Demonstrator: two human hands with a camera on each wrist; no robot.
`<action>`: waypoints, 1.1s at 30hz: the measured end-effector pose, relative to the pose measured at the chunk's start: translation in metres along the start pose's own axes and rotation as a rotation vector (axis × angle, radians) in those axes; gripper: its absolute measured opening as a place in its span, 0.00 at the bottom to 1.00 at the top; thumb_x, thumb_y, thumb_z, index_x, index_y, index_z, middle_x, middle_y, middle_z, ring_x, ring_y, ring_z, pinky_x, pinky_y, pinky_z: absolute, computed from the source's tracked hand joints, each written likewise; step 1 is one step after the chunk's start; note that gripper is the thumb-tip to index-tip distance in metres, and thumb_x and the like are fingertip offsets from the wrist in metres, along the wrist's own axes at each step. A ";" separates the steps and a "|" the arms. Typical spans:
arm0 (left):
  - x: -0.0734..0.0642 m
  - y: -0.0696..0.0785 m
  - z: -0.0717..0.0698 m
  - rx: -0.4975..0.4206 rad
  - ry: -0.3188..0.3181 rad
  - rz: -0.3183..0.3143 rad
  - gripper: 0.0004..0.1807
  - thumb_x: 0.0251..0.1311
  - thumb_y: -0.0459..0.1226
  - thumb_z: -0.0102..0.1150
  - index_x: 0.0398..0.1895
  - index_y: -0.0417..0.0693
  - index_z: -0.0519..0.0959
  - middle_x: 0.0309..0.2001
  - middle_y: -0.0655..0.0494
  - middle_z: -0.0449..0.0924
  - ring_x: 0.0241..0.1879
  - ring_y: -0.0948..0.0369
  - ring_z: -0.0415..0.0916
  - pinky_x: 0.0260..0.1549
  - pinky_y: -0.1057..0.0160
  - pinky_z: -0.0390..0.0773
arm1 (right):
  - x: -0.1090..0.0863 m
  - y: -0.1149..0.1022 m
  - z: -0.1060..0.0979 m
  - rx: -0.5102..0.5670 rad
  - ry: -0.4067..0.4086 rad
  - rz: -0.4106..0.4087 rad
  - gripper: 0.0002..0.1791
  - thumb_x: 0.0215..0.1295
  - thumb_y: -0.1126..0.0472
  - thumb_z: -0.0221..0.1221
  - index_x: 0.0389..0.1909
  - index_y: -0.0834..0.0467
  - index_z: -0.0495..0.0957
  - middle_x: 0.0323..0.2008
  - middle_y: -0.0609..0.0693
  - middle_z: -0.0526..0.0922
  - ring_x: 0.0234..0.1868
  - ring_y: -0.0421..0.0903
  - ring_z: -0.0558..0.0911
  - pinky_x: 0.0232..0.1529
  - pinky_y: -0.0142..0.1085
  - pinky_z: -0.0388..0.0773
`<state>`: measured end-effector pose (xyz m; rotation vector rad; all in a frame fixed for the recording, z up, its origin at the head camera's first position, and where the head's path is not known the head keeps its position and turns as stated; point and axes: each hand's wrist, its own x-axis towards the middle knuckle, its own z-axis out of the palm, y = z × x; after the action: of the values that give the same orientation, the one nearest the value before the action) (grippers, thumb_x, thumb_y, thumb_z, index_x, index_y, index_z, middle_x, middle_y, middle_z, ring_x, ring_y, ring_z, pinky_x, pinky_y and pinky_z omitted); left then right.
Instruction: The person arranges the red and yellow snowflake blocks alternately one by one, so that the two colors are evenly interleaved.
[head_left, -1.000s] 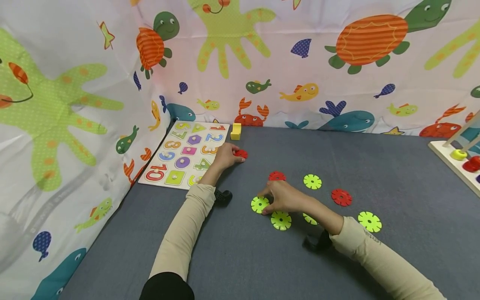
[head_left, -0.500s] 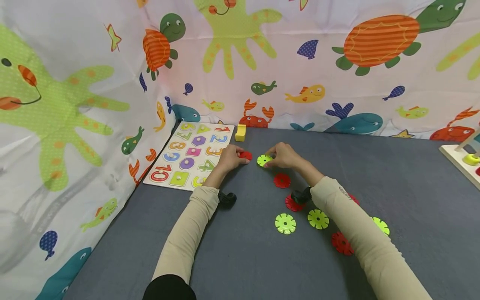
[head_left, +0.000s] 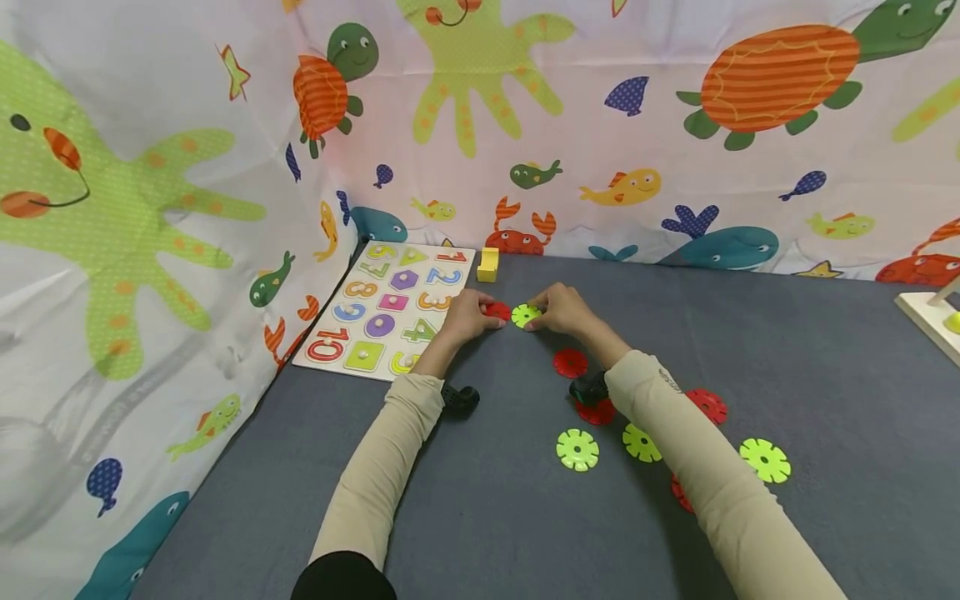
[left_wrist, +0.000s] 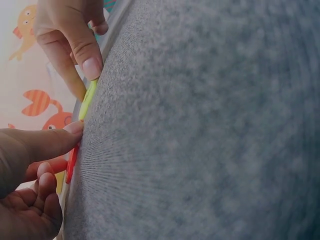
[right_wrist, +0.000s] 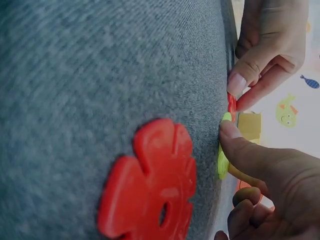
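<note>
Green Disc Brought Up to Red

Half a second earlier a gap had shown between the two discs; now my right hand had closed it, so that the rim of the green disc met, or all but met, that of the red disc. My left hand had hardly moved. On each side my fingers were drawn together in a pinch, thumb against fingertips, with red in the left and green in the right. Both discs were low at the desk, just beside the number board and near the yellow block. As I judged it, the discs had gone from being carried to being lined up; whether their notches had engaged, I could not tell. The nearest loose red disc lay outside my grasp.
</note>
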<state>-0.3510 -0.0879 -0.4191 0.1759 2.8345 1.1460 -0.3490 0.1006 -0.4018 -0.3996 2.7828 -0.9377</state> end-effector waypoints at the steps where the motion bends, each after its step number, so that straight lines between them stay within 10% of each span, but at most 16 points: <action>1: 0.000 0.000 0.001 -0.001 -0.002 0.001 0.25 0.46 0.37 0.70 0.50 0.39 0.78 0.26 0.55 0.68 0.30 0.62 0.64 0.30 0.68 0.60 | 0.000 0.000 0.000 -0.002 0.000 0.004 0.27 0.48 0.57 0.69 0.51 0.61 0.77 0.49 0.58 0.80 0.45 0.50 0.77 0.41 0.39 0.73; 14: 0.000 0.010 0.005 0.128 -0.037 0.167 0.26 0.47 0.39 0.69 0.52 0.40 0.78 0.42 0.46 0.81 0.39 0.58 0.72 0.42 0.61 0.71 | -0.006 0.005 -0.007 -0.036 -0.002 -0.012 0.30 0.50 0.53 0.68 0.56 0.56 0.75 0.12 0.48 0.69 0.19 0.42 0.66 0.22 0.32 0.61; 20: 0.002 0.021 0.012 0.171 -0.120 0.286 0.30 0.46 0.43 0.70 0.55 0.43 0.76 0.49 0.47 0.79 0.43 0.55 0.74 0.46 0.58 0.72 | -0.025 0.008 -0.022 -0.073 -0.031 -0.015 0.28 0.53 0.55 0.66 0.56 0.56 0.75 0.13 0.47 0.66 0.16 0.41 0.64 0.21 0.32 0.60; 33: 0.008 0.028 0.019 0.177 -0.160 0.229 0.27 0.45 0.42 0.71 0.52 0.47 0.79 0.38 0.50 0.78 0.31 0.61 0.64 0.31 0.67 0.63 | -0.086 0.031 -0.048 -0.086 -0.272 -0.146 0.32 0.49 0.52 0.68 0.57 0.57 0.74 0.10 0.43 0.55 0.13 0.39 0.54 0.18 0.30 0.54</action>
<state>-0.3544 -0.0538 -0.4132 0.5899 2.8234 0.8674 -0.2849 0.1776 -0.3759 -0.6952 2.5779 -0.7309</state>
